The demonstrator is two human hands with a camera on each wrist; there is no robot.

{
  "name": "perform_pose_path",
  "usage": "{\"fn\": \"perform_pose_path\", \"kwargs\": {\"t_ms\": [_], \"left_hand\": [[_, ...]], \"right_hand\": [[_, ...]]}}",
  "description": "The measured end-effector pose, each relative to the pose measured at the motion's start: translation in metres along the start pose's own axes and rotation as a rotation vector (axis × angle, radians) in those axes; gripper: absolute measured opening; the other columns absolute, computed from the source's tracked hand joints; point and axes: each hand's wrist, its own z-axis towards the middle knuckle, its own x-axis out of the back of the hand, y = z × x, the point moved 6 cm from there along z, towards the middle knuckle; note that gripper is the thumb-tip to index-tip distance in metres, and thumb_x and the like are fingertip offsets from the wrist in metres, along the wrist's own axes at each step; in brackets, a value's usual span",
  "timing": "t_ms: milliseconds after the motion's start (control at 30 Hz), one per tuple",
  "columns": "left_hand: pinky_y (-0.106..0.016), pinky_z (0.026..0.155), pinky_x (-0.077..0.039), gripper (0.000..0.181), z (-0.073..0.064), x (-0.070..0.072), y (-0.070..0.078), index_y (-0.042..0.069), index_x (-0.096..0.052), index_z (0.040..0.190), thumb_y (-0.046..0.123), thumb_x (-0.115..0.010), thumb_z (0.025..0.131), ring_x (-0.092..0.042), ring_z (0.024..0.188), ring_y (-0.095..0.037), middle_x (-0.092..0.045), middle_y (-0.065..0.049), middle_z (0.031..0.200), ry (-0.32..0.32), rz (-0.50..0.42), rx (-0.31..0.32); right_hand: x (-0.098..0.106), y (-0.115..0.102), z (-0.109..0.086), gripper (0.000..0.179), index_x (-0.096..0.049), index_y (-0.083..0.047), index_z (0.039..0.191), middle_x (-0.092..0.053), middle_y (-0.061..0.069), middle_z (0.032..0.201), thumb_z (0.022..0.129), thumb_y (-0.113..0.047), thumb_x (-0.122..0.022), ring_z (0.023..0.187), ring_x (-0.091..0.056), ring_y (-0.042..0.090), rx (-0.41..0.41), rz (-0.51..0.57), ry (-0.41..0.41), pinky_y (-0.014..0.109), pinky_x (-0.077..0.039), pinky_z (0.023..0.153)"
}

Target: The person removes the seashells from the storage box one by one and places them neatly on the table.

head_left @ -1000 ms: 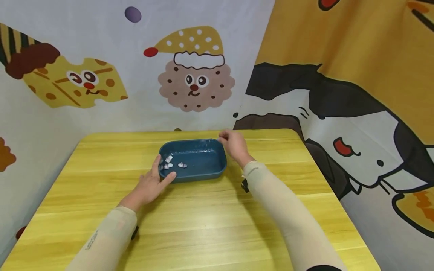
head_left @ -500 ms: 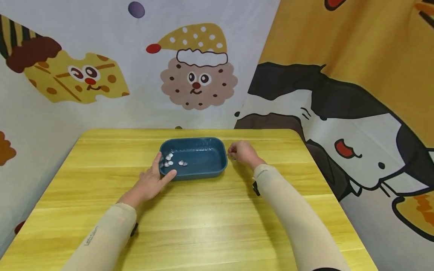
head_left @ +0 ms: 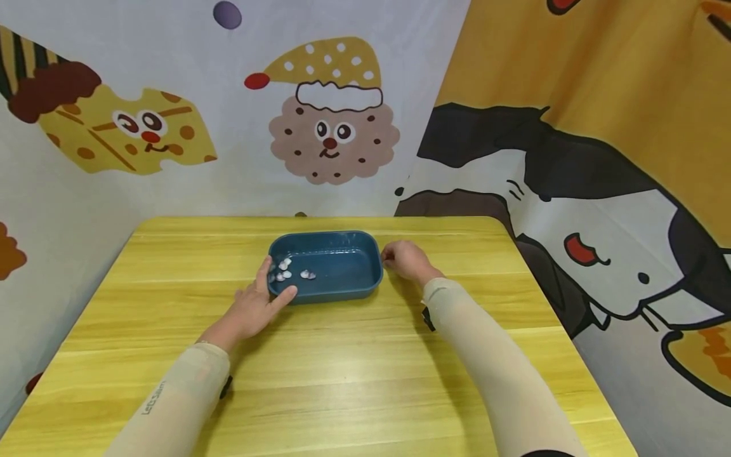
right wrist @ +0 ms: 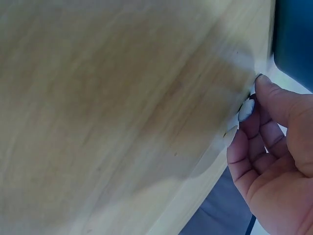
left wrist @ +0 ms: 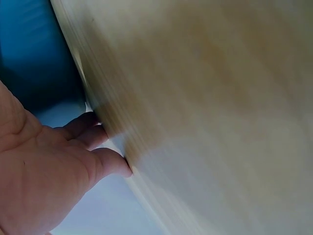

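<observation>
A dark blue rectangular tray (head_left: 342, 295) lies on the table. Inside its left end are several small whitish shell-like pieces (head_left: 283, 270), and a greyish-white pair (head_left: 308, 275) sits nearer the middle. My left hand (head_left: 254, 311) spans the tray's near left corner with fingers and thumb spread straight, touching its outside. Just off the right end, my right hand (head_left: 407, 260) is low at the tabletop with fingers curled. In the right wrist view, a small whitish shell-like piece (right wrist: 246, 110) shows between its thumb and fingers; another pale bit (right wrist: 230, 137) is at the index fingertip.
The yellow wood-grain table (head_left: 342, 381) has a rounded far edge close to a cartoon-printed wall cloth (head_left: 334, 143). More printed cloth (head_left: 617, 254) hangs along the right side.
My right hand came from the tray's far right corner down to the table beside its right end, then shifted slightly left. The left hand keeps its place at the tray.
</observation>
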Motion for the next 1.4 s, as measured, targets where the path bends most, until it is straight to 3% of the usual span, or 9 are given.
{"fn": "perform_pose_path", "kwargs": {"t_ms": [167,567,967,1167,1400], "left_hand": [[-0.084,0.122,-0.002,0.108,0.001,-0.002,-0.004,0.014,0.028,0.167,0.078,-0.032,0.105,-0.021,0.157,-0.063,-0.012,-0.033,0.175,0.008,-0.003,-0.002],[-0.085,0.121,-0.002,0.107,0.001,0.000,-0.003,0.014,0.026,0.168,0.077,-0.034,0.105,-0.019,0.158,-0.063,-0.011,-0.033,0.176,0.025,-0.016,-0.018],[-0.085,0.122,-0.002,0.106,0.003,0.001,-0.004,0.014,0.026,0.168,0.076,-0.034,0.106,-0.021,0.158,-0.061,-0.017,-0.035,0.174,0.031,-0.009,-0.020],[-0.085,0.122,-0.003,0.106,0.003,0.002,-0.001,0.014,0.025,0.168,0.076,-0.034,0.106,-0.021,0.158,-0.061,-0.017,-0.035,0.174,0.028,-0.002,-0.024],[-0.085,0.122,-0.002,0.107,0.001,0.001,-0.002,0.013,0.025,0.168,0.077,-0.034,0.106,-0.020,0.157,-0.062,-0.015,-0.034,0.175,0.030,-0.009,-0.014]], "right_hand": [[-0.004,-0.001,0.003,0.011,-0.081,-0.012,0.109,-0.080,0.006,0.113,0.104,-0.014,-0.071,0.108,-0.073,0.026,0.024,-0.018,-0.008,0.043,-0.059,0.099],[-0.007,-0.009,0.004,0.014,-0.075,-0.012,0.092,-0.078,0.006,0.096,0.105,-0.013,-0.069,0.092,-0.069,0.023,0.053,-0.028,-0.005,0.040,-0.058,0.087],[-0.011,-0.011,0.007,0.013,-0.079,-0.012,0.107,-0.081,0.008,0.111,0.106,-0.012,-0.066,0.103,-0.072,0.024,0.050,-0.017,0.003,0.043,-0.060,0.098],[-0.010,-0.008,0.005,0.012,-0.077,-0.009,0.105,-0.079,0.010,0.107,0.107,-0.011,-0.065,0.101,-0.072,0.026,0.040,-0.003,-0.003,0.043,-0.060,0.094],[-0.006,-0.003,0.002,0.015,-0.078,-0.008,0.115,-0.079,0.010,0.112,0.107,-0.014,-0.067,0.104,-0.073,0.025,0.025,0.066,-0.007,0.041,-0.061,0.094]]}}
